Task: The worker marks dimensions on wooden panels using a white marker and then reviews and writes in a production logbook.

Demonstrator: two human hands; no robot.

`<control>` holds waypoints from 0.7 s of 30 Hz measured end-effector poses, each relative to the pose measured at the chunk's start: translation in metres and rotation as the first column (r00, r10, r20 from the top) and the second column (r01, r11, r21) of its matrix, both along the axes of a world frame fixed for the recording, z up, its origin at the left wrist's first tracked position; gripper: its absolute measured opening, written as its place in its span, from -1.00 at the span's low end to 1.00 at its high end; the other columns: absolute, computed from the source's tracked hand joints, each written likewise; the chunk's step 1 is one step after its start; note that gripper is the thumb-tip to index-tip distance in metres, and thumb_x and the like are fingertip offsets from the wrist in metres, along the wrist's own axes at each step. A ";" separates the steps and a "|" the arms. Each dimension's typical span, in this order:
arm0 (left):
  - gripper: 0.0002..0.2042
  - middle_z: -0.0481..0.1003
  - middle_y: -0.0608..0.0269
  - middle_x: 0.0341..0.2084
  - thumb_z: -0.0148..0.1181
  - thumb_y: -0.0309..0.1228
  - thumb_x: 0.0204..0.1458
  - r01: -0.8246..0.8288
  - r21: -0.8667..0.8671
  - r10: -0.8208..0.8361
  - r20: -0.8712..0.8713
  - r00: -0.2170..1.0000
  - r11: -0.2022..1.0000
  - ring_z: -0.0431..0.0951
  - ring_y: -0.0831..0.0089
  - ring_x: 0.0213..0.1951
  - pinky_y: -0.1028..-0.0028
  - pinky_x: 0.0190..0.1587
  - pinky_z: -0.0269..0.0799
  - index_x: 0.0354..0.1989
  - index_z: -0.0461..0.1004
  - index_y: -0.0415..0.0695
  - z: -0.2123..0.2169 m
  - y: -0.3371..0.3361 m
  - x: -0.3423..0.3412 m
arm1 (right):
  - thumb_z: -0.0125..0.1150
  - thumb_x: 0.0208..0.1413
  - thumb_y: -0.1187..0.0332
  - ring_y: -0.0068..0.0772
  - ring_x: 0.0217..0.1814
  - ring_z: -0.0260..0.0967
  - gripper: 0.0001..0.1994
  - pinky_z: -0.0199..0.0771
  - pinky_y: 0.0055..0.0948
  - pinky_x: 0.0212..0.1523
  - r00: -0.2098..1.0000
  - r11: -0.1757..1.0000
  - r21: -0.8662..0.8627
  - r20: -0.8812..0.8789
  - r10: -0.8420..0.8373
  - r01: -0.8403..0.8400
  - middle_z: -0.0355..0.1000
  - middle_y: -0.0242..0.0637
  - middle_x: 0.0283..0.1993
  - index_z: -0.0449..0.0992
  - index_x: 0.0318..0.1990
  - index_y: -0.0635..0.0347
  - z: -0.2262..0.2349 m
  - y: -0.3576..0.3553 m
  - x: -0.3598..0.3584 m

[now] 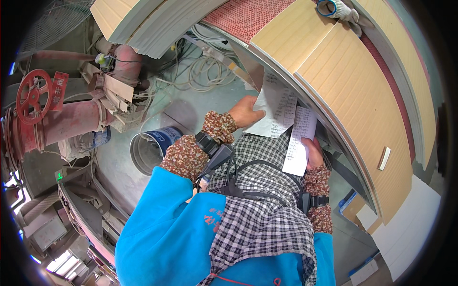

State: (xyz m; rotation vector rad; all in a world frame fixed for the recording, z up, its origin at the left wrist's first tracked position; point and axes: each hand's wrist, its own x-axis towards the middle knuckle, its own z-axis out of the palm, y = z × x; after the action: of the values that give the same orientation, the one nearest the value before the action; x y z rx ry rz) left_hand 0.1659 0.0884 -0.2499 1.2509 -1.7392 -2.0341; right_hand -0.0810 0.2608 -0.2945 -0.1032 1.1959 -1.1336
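In my left hand (245, 112) is a white sheet of paper (277, 106) with rows of writing, pinched between thumb and fingers at its lower left corner. Its upper end reaches toward the curved table edge. My right hand (313, 153) grips a second, narrower written sheet (296, 143) along its right side. That sheet's top curls over near the table edge. Both papers are above my lap, over a black-and-white checked apron (267, 155), and their edges lie close together.
Pale wood-grain boards (341, 62) lie on the red-surfaced table (248, 16), with a glove (338, 10) at the far edge. A metal bucket (145, 152) stands on the floor at left. Beyond it are a red valve wheel (34, 97), thick pipes and coiled hoses (207, 69).
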 end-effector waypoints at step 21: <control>-0.76 0.55 0.27 -0.39 0.19 -0.45 0.03 -0.121 0.245 0.138 -0.053 0.989 0.962 0.48 0.60 -0.41 0.57 -0.37 0.41 -0.18 0.50 -0.35 -0.004 0.004 -0.001 | 0.04 0.07 0.48 -0.27 -0.15 0.49 -0.66 0.54 -0.36 -0.11 0.999 0.999 -0.010 0.023 -0.032 0.032 0.47 -0.13 -0.11 0.36 0.02 0.41 0.000 0.000 0.001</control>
State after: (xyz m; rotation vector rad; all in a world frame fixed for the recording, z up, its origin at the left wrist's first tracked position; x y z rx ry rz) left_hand 0.1650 0.0922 -0.2541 1.3050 -1.3721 -2.2331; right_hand -0.0802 0.2611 -0.2948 -0.0790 1.1755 -1.1665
